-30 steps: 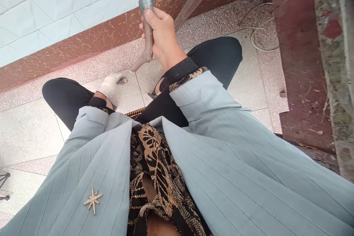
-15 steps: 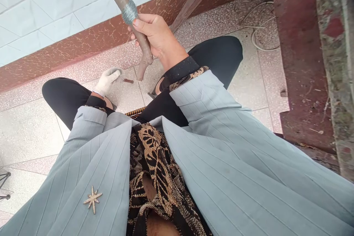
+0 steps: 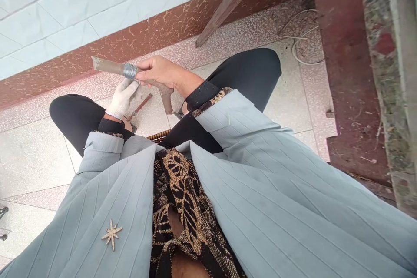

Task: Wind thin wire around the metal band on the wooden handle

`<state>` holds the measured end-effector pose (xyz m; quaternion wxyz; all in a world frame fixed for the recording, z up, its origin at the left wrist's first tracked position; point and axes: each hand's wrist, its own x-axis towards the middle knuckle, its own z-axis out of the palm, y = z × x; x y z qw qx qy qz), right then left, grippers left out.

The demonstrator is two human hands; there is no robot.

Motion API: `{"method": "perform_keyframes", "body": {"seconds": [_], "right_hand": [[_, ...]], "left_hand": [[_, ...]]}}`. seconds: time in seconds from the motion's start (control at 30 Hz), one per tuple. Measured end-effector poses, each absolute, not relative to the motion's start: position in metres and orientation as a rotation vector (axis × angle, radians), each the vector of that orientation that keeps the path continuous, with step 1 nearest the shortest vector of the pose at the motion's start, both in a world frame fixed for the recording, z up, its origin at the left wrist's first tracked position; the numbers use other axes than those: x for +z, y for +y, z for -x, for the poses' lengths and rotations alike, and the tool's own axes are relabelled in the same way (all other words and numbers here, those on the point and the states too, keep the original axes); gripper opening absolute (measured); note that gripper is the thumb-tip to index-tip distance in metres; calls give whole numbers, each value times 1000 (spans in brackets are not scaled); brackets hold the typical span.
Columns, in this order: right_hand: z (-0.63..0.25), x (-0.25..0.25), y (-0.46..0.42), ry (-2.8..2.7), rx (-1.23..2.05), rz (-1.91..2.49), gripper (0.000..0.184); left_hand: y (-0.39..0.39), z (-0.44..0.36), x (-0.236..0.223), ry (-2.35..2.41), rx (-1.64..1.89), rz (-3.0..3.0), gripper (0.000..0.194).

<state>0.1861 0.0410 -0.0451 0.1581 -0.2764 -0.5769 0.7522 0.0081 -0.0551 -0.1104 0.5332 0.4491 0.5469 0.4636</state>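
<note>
My right hand [image 3: 161, 71] is closed round a brown wooden tool handle [image 3: 107, 65] and holds it nearly level above the floor. The handle has a band of grey wire [image 3: 130, 71] wound round it, just left of my thumb. Its bent lower end [image 3: 167, 97] points down between my knees. My left hand [image 3: 121, 97], in a white glove, reaches up with its fingers extended and touches the handle from below, near the wire. A thin rusty rod [image 3: 140, 105] lies on the floor tiles just right of that hand.
I squat facing a white tiled wall with a brown skirting [image 3: 65, 61]. A wooden plank [image 3: 228, 4] leans against the wall. A white cable [image 3: 301, 47] lies on the floor at the back right. A worn red concrete step [image 3: 345, 74] runs along the right.
My right hand has swung the handle from upright down to nearly level, its top end now pointing left. My gloved left hand has risen from the floor to the handle, uncovering the rod.
</note>
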Motion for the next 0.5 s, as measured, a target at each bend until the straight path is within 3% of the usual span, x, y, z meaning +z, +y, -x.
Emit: {"method": "perform_keyframes", "body": {"seconds": [0.2,0.33,0.5], "right_hand": [[-193,-34,51,-1691,2111,959,12],[-196,-21,47,-1843,2010,1042,24],[-193,-20,50,-2115,1788,1051,15]], "left_hand": [[-55,-11,-85,1693,976,-1241,14],[-53,-8,-80,1838,815,-1336,20],[-59,-14,-75,1764,712,-1424,19]]}}
